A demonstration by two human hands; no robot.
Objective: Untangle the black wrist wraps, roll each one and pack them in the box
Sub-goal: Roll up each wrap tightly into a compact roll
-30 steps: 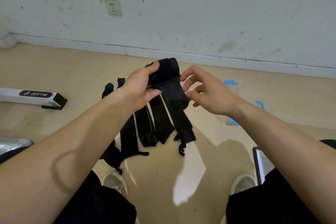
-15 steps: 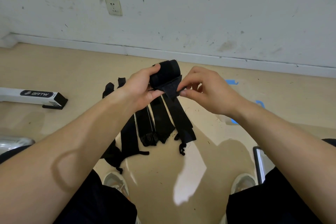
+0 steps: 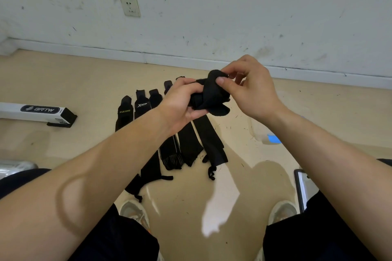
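A black wrist wrap (image 3: 212, 97), mostly rolled, is held up between both hands above the floor. My left hand (image 3: 180, 104) grips the roll from the left, fingers curled round it. My right hand (image 3: 248, 89) pinches its top end between thumb and forefinger. Several other black wrist wraps (image 3: 184, 146) lie flat side by side on the floor below, two of them with printed logos (image 3: 141, 105). The long white and black box (image 3: 36, 112) lies on the floor at the left.
A white wall with a socket (image 3: 129, 6) runs along the back. Blue tape (image 3: 273, 139) marks the floor at the right. My shoes (image 3: 133, 212) and dark shorts fill the bottom edge. A phone-like slab (image 3: 301, 188) lies at the lower right.
The loose tail that hung from the roll has been wound up. My right hand moved from below the roll to its top end. The view shifted slightly.
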